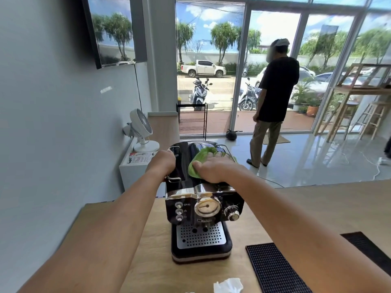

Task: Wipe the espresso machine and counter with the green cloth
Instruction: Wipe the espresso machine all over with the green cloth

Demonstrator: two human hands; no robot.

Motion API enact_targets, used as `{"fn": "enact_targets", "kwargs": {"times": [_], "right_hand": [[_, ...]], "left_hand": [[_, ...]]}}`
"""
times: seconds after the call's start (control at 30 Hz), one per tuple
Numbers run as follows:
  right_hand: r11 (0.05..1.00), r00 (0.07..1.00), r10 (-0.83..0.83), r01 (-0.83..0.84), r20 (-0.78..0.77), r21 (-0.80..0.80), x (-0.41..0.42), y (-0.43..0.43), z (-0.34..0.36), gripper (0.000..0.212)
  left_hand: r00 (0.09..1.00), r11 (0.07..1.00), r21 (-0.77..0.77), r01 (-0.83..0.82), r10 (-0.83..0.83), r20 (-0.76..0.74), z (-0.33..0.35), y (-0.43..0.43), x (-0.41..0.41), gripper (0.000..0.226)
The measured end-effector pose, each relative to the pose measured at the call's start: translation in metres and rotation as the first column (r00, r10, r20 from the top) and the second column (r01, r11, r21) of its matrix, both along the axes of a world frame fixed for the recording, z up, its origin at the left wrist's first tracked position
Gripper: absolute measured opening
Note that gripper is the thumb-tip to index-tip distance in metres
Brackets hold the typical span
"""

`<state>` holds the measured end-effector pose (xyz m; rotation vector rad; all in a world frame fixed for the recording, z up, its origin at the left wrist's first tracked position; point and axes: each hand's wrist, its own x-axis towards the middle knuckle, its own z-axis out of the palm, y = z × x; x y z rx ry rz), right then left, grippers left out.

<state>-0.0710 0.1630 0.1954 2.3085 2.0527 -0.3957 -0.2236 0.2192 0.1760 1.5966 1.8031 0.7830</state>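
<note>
Green cloth lies atop the espresso machine, pressed flat under the spread fingers of the right hand, its bulk toward the machine's back, while the left hand curls round the machine's left top edge.

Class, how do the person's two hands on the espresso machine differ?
The left hand grips the espresso machine at its left, bare; the right hand presses the green cloth on its top. The left hand's fingers curl; the right hand lies flatter. Both are on the machine.
</note>
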Motion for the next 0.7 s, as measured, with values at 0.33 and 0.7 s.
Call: {"fn": "enact_targets", "kwargs": {"times": [0.33,0.7], "right_hand": [[0.997,0.993,-0.07,0.071,-0.091,0.007,-0.001,0.016,0.006,0.076],[0.986,0.991,0.132,-0.129,-0.023,0.109,0.005,-0.008,-0.002,0.071]], "left_hand": [[1.0,1.0,0.01,0.008,-0.008,0.001,0.004,-0.003,0.001,0.028],[0.999,0.999,0.003,-0.035,0.035,-0.022,0.005,-0.002,0.003,0.03]]}}
